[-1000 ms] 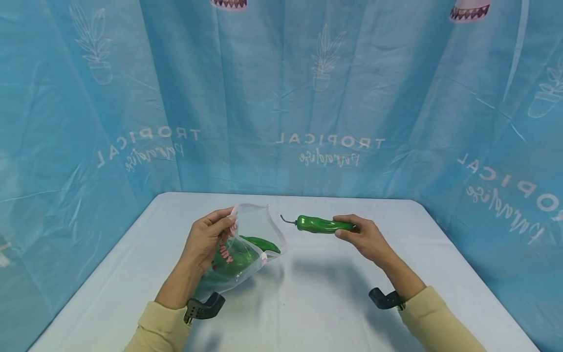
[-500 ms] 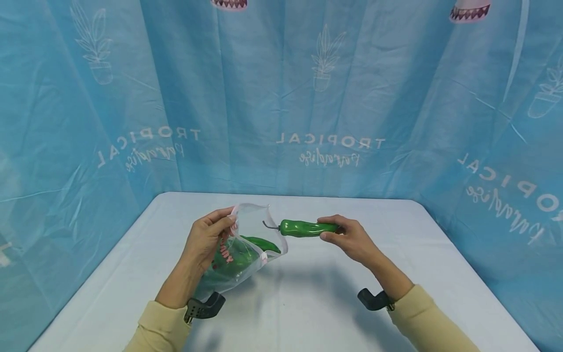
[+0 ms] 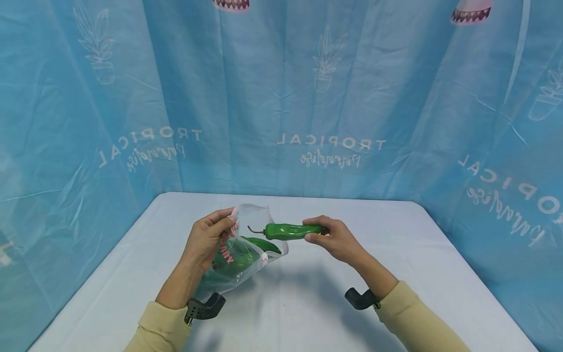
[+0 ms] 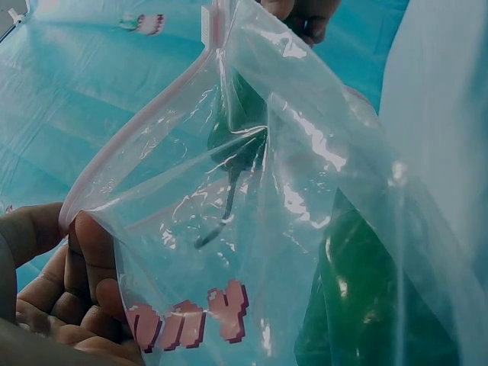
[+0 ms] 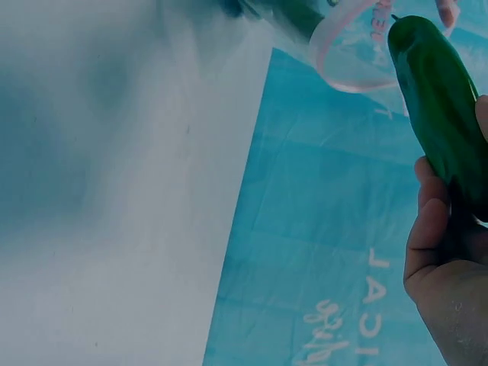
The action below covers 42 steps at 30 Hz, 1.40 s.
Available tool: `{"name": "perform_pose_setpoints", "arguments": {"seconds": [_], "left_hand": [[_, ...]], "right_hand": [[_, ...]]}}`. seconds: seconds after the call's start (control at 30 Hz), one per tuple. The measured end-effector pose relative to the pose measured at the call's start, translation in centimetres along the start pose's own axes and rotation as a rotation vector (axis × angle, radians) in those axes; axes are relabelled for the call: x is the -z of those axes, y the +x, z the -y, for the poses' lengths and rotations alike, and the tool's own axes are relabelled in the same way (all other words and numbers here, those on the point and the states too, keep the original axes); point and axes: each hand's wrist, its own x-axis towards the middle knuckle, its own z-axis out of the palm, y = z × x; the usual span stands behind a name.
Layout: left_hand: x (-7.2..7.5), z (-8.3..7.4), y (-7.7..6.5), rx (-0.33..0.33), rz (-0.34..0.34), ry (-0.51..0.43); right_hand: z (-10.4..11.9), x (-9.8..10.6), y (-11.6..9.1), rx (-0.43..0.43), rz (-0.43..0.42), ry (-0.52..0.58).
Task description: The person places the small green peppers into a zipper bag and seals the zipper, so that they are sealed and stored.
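Observation:
My left hand [image 3: 210, 239] pinches the rim of a clear zip bag [image 3: 239, 281], whose mouth gapes to the right. Inside the bag lie several green peppers; one long green pepper [image 3: 263, 245] shows at the opening. In the left wrist view, pink letters [image 4: 187, 324] are printed on the film and a zip slider [image 4: 210, 27] sits on the pink rim. My right hand [image 3: 334, 239] grips another green chili pepper [image 3: 286, 231] by its tip end, held level. Its thin curved stem points left and overlaps the bag's mouth. In the right wrist view the pepper [image 5: 438, 99] stands beside the pink rim.
A white table [image 3: 303, 313] lies under both hands, with their shadows on it. Blue curtains [image 3: 334, 98] with mirrored lettering hang behind and along both sides. Each wrist wears a black camera mount [image 3: 205, 307].
My right hand has moved left and slightly down with the chili pepper, bringing its stem end from right of the bag to its mouth. My left hand and the bag stay nearly still.

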Motion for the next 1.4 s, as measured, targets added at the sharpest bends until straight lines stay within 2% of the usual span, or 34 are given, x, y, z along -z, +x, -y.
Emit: {"name": "perform_pose_setpoints", "arguments": {"seconds": [0.6, 1.1, 1.4], "left_hand": [[-0.1, -0.1, 0.1, 0.006, 0.002, 0.007], [0.0, 0.0, 0.1, 0.007, 0.003, 0.002], [0.0, 0.0, 0.1, 0.011, 0.003, 0.006]], "right_hand": [[1.7, -2.7, 1.4, 0.002, 0.056, -0.017], [2.5, -4.7, 2.6, -0.049, 0.095, -0.05], [2.9, -5.5, 3.3, -0.02, 0.118, -0.092]]}}
